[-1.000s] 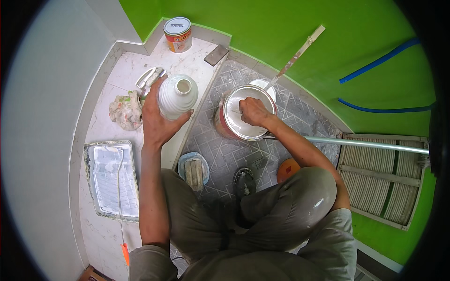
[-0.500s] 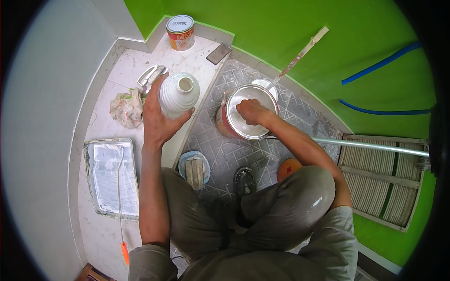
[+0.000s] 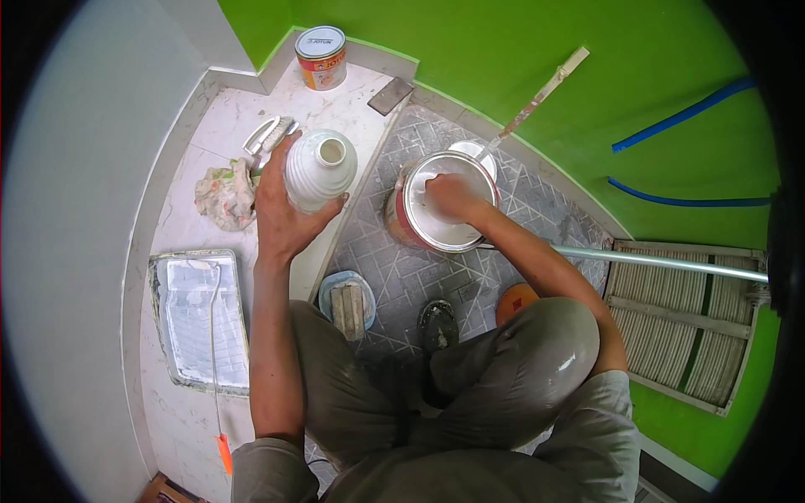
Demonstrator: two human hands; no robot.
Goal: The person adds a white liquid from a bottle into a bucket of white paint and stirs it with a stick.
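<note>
My left hand is wrapped round a white ribbed plastic bottle, held upright with its uncapped mouth facing me. To the right, my right hand is closed in a fist over the open top of a large paint bucket. Whitish paint shows inside the bucket, below the fist. Part of this hand is blurred, and whatever its fingers hold is hidden. A paint-stained wooden stick leans on the green wall behind the bucket, its lower end near a white round lid.
A paint tray holds a roller frame with an orange handle. Nearby lie a crumpled rag, a brush and a lidded paint can. A blue tub stands by my foot; a metal pole crosses at right.
My right hand has shifted slightly over the bucket and is now more blurred. The left hand and its bottle have stayed in place.
</note>
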